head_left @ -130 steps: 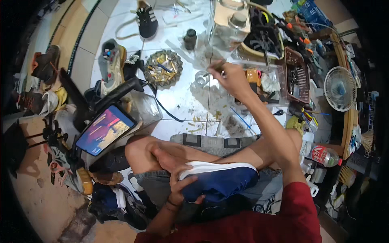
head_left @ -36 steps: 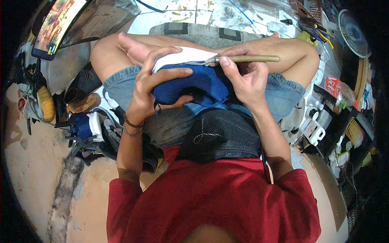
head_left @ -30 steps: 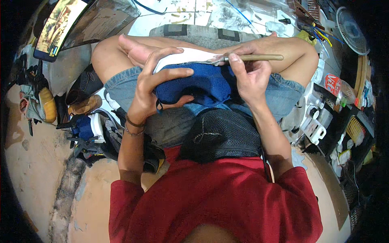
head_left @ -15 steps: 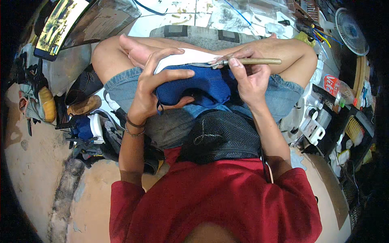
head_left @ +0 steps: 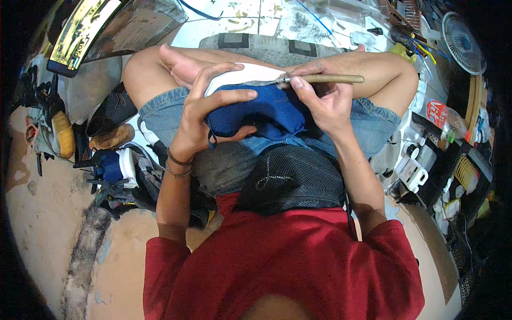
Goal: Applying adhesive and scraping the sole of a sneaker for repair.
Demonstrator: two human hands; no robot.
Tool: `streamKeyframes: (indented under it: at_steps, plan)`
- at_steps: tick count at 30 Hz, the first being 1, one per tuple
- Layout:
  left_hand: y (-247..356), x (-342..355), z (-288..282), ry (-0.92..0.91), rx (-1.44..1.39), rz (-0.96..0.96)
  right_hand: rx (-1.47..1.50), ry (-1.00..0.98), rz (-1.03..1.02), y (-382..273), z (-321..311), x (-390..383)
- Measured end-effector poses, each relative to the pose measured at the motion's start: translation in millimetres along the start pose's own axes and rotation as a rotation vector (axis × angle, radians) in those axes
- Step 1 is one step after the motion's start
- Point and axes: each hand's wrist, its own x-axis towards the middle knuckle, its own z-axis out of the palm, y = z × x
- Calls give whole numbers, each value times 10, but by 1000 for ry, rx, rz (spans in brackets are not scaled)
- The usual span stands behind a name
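Note:
A blue knit shoe [head_left: 256, 109] with a white sole [head_left: 237, 77] lies on its side over my lap, the sole facing away from me. My left hand [head_left: 205, 106] is wrapped round one end, fingers over the sole and the upper, thumb at the shoe's opening. In my right hand [head_left: 328, 104] is a slim wooden-handled tool [head_left: 333, 78], its handle pointing right. The metal end reaches left along the seam between sole and upper. Its exact tip shape is hard to make out.
At my left lie a blue and white shoe [head_left: 114, 165], a dark shoe [head_left: 112, 109] and other footwear. A lit phone [head_left: 80, 34] leans by a cardboard box [head_left: 133, 26]. To the right are a plastic bottle [head_left: 445, 120], a brush [head_left: 466, 173] and a fan [head_left: 464, 42].
My right hand and the tool have shifted slightly left and toward the seam. The handle tilts a little differently. My left hand keeps its hold on the shoe.

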Motion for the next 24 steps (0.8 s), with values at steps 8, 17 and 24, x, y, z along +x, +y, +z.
streamKeyframes:
  at_steps: [8,17,24]
  plan:
    - [-21,-41,-11,18,-18,47,-71,-98,209,-105,-268,219]
    - [-37,-39,3,5,-11,59,120,-50,153,-125,-377,191]
    - [-16,-39,-1,17,-5,62,-189,-131,164,-257,-510,264]
